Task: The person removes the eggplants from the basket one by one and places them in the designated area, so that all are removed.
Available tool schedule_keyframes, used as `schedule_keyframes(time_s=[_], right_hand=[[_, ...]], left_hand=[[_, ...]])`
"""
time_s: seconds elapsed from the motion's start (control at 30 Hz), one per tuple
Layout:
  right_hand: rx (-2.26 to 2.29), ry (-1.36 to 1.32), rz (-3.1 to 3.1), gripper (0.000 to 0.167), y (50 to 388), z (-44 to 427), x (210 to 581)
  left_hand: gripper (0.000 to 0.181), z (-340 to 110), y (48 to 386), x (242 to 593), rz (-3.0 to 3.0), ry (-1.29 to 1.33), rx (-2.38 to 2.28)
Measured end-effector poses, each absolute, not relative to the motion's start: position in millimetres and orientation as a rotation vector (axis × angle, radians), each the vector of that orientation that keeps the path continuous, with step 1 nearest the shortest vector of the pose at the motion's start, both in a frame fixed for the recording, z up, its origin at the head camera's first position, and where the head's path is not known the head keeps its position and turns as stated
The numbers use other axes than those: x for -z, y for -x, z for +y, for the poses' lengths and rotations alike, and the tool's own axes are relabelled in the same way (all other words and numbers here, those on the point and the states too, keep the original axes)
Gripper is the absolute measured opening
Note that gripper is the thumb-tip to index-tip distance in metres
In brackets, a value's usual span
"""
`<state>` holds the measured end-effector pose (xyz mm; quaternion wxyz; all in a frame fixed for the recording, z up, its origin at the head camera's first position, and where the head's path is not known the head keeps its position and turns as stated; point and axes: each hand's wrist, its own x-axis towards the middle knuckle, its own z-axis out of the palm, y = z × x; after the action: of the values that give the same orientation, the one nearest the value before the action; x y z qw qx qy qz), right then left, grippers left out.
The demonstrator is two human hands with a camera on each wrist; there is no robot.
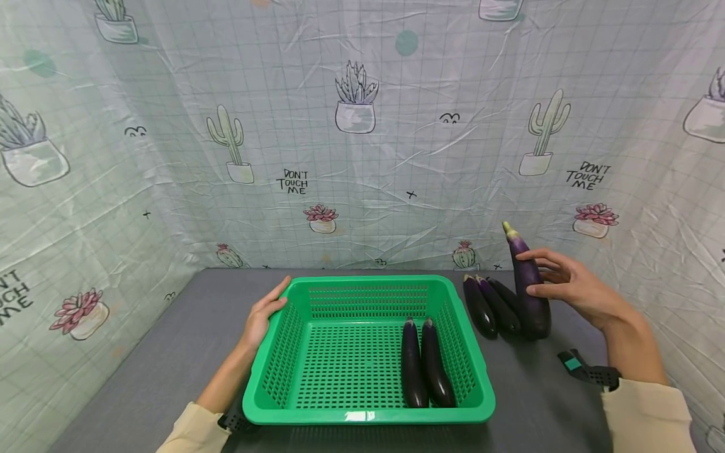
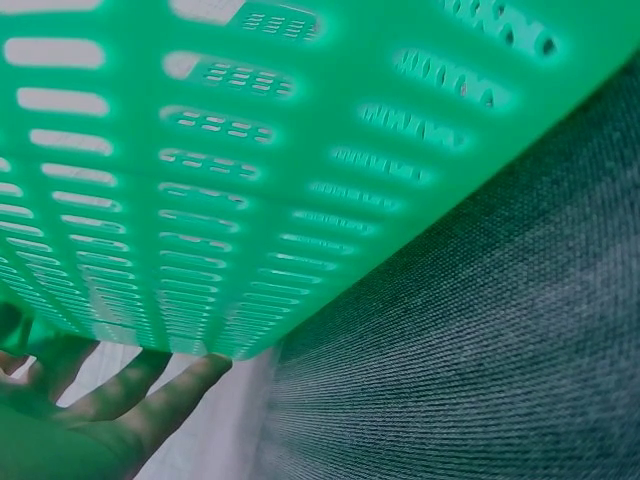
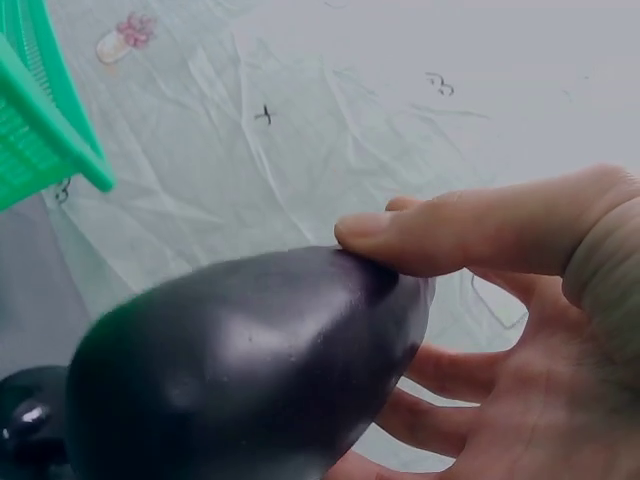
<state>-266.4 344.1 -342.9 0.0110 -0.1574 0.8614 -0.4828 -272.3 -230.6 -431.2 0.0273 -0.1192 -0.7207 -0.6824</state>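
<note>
My right hand [image 1: 572, 286] holds a large eggplant [image 1: 528, 283] between thumb and fingers, its pale stem end pointing up. In the right wrist view, the thumb presses on the glossy dark eggplant [image 3: 250, 360], with the fingers on its far side. A green plastic basket [image 1: 368, 415] stands at the centre with two slim eggplants [image 1: 413, 371] lying side by side at its right. The left hand [image 1: 262, 321] touches the basket's left side near the far corner, its fingers extended along the slotted wall [image 2: 200, 200] in the left wrist view.
Three smaller eggplants [image 1: 480, 308] lie together on the grey tabletop [image 1: 164, 358], between the basket and the held eggplant. A sheet printed with cacti [image 1: 357, 163] hangs behind the table and along both sides.
</note>
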Motion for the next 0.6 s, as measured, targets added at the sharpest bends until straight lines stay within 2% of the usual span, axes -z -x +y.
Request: schedule_keyframes(time_s=[0.6], right_hand=[[1.437, 0.364, 2.711, 0.058, 275, 363, 355]], left_hand=[[0.056, -231, 273, 432, -2.219, 0.362, 2.118]])
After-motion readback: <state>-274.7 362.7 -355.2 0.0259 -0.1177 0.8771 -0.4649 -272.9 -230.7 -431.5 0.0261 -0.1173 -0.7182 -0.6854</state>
